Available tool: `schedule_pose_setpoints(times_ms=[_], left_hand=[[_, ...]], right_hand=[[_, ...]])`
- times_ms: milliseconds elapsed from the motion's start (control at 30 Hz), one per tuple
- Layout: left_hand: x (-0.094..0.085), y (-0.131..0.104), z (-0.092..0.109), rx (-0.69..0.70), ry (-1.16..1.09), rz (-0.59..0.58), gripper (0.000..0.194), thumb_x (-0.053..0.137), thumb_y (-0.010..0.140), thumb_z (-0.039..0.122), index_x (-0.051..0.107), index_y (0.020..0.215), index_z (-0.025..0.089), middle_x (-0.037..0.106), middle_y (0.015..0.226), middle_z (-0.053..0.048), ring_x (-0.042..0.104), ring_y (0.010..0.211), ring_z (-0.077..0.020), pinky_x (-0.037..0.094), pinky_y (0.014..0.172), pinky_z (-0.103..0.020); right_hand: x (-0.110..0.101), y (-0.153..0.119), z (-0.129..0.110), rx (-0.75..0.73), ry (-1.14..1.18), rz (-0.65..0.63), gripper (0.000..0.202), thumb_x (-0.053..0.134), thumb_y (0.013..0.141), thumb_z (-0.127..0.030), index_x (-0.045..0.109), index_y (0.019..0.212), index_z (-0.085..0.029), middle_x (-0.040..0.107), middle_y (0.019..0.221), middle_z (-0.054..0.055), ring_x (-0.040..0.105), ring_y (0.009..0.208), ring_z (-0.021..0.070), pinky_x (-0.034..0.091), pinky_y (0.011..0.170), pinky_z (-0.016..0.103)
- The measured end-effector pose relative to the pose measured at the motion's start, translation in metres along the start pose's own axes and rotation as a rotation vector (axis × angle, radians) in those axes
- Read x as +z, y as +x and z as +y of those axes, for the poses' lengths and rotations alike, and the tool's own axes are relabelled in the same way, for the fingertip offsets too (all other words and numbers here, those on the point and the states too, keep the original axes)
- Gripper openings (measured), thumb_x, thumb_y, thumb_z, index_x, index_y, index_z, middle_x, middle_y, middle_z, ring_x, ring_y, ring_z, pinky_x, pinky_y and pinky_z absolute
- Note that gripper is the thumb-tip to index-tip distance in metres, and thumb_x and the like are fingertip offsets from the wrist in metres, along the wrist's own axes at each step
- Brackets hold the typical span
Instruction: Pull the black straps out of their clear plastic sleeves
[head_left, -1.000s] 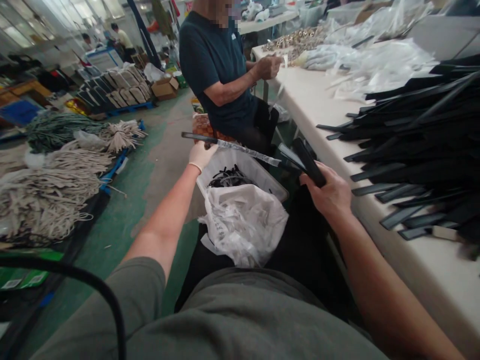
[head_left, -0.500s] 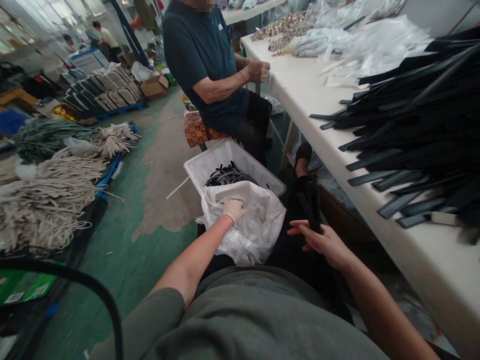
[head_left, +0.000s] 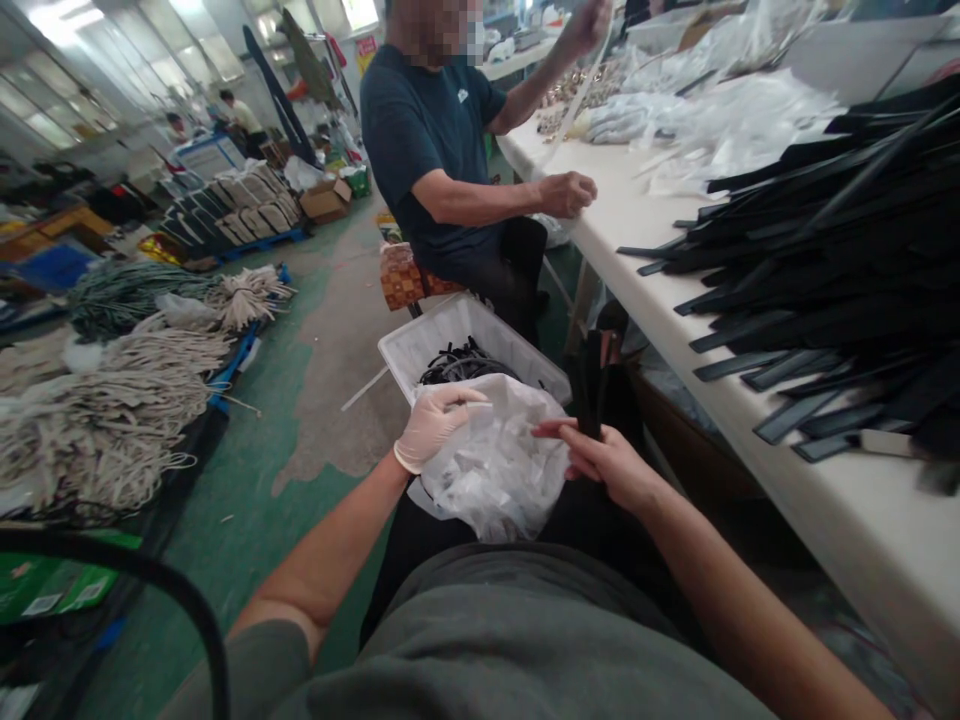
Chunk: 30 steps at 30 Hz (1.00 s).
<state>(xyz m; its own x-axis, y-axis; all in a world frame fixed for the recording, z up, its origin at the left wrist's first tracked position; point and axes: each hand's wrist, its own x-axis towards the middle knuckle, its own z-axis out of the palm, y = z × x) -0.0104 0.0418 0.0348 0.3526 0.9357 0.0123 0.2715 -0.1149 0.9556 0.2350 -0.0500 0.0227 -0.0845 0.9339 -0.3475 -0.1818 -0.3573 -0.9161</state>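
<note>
My left hand (head_left: 436, 428), in a pale thin glove, is above the left side of a translucent white plastic bag (head_left: 502, 470) on my lap. Its fingers are pinched together, and what they hold is too small to make out. My right hand (head_left: 600, 460), bare, is at the bag's right edge, closed on black strips (head_left: 594, 385) that stand upright from it. Just beyond the bag, a white plastic bin (head_left: 529, 358) holds a heap of black strips (head_left: 469, 362).
A seated person (head_left: 442, 140) works at the long white table (head_left: 600, 215), one hand raised with a pale strip. Black straps (head_left: 847, 250) overhang the table's near edge. Bundles of beige cord (head_left: 112, 400) lie on the left.
My left hand has come up out of the bag and moved left. My right hand has moved left towards the bag. The seated person's hands have moved apart, one rising with the strip.
</note>
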Motion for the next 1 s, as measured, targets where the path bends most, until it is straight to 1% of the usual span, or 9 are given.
schedule_pose_setpoints(times_ms=[100, 167, 367, 500, 633, 767, 867, 900, 1000], left_hand=[[-0.002, -0.004, 0.022, 0.219, 0.22, -0.083, 0.018, 0.064, 0.08, 0.029, 0.078, 0.09, 0.023, 0.074, 0.092, -0.005, 0.065, 0.093, -0.0229, 0.046, 0.098, -0.038], [-0.001, 0.0, 0.029, 0.342, 0.336, -0.108, 0.018, 0.062, 0.082, 0.027, 0.078, 0.09, 0.024, 0.074, 0.09, -0.006, 0.064, 0.094, -0.0236, 0.041, 0.104, -0.042], [-0.005, 0.025, 0.019, 0.46, 0.411, -0.003, 0.021, 0.058, 0.086, 0.03, 0.076, 0.084, 0.02, 0.072, 0.089, -0.007, 0.063, 0.093, -0.024, 0.045, 0.096, -0.041], [-0.019, 0.051, -0.007, 0.374, 0.353, 0.095, 0.019, 0.059, 0.083, 0.021, 0.077, 0.091, 0.02, 0.074, 0.092, -0.006, 0.065, 0.09, -0.0214, 0.047, 0.092, -0.036], [-0.031, 0.078, -0.04, 0.24, 0.332, 0.172, 0.021, 0.059, 0.083, 0.022, 0.076, 0.094, 0.017, 0.075, 0.099, -0.007, 0.067, 0.096, -0.0206, 0.047, 0.094, -0.031], [-0.039, 0.094, -0.066, -0.039, 0.377, 0.091, 0.02, 0.061, 0.078, 0.02, 0.076, 0.091, 0.016, 0.074, 0.106, -0.009, 0.065, 0.107, -0.0231, 0.044, 0.101, -0.032], [-0.048, 0.091, -0.075, -0.159, 0.269, -0.096, 0.027, 0.07, 0.068, 0.022, 0.075, 0.094, 0.017, 0.074, 0.109, -0.008, 0.066, 0.107, -0.0247, 0.048, 0.097, -0.034], [-0.052, 0.086, -0.077, -0.172, 0.17, -0.105, 0.03, 0.071, 0.068, 0.027, 0.074, 0.096, 0.017, 0.073, 0.111, -0.009, 0.066, 0.107, -0.0248, 0.05, 0.095, -0.034], [-0.057, 0.061, -0.074, -0.222, -0.131, 0.115, 0.042, 0.055, 0.082, 0.054, 0.072, 0.09, 0.016, 0.074, 0.102, -0.012, 0.067, 0.103, -0.0243, 0.052, 0.088, -0.034]], right_hand=[[0.028, 0.014, -0.013, -0.073, -0.06, -0.063, 0.048, 0.076, 0.07, -0.052, 0.076, 0.104, -0.018, 0.073, 0.093, 0.007, 0.048, 0.054, 0.0085, 0.051, 0.05, 0.026], [0.043, 0.022, -0.014, -0.073, -0.09, -0.083, 0.043, 0.08, 0.064, -0.049, 0.077, 0.093, -0.017, 0.072, 0.089, 0.006, 0.055, 0.061, 0.0123, 0.051, 0.047, 0.025], [0.062, 0.017, -0.008, -0.038, -0.126, -0.273, 0.03, 0.079, 0.067, -0.044, 0.073, 0.073, -0.015, 0.074, 0.078, 0.008, 0.064, 0.072, 0.0177, 0.049, 0.047, 0.022], [0.056, 0.002, -0.017, 0.01, -0.109, -0.304, 0.036, 0.079, 0.066, -0.049, 0.073, 0.073, -0.014, 0.074, 0.074, 0.007, 0.061, 0.062, 0.0143, 0.048, 0.047, 0.022], [0.048, -0.007, -0.027, 0.048, -0.111, -0.341, 0.038, 0.077, 0.068, -0.05, 0.073, 0.074, -0.013, 0.074, 0.077, 0.008, 0.058, 0.058, 0.0115, 0.048, 0.048, 0.021], [0.044, -0.008, -0.026, 0.082, -0.017, -0.359, 0.037, 0.075, 0.071, -0.05, 0.073, 0.078, -0.013, 0.075, 0.078, 0.008, 0.04, 0.041, 0.004, 0.048, 0.048, 0.023], [0.04, -0.004, -0.022, 0.085, 0.046, -0.244, 0.035, 0.075, 0.071, -0.047, 0.073, 0.079, -0.014, 0.075, 0.076, 0.006, 0.026, 0.038, 0.0014, 0.049, 0.049, 0.024], [0.039, -0.002, -0.021, 0.087, 0.056, -0.183, 0.034, 0.074, 0.071, -0.047, 0.073, 0.08, -0.014, 0.075, 0.073, 0.005, 0.025, 0.038, 0.0017, 0.049, 0.049, 0.024], [0.035, 0.004, -0.02, 0.101, 0.074, -0.039, 0.034, 0.072, 0.073, -0.045, 0.074, 0.085, -0.014, 0.071, 0.063, 0.002, 0.022, 0.038, 0.003, 0.05, 0.051, 0.024]])
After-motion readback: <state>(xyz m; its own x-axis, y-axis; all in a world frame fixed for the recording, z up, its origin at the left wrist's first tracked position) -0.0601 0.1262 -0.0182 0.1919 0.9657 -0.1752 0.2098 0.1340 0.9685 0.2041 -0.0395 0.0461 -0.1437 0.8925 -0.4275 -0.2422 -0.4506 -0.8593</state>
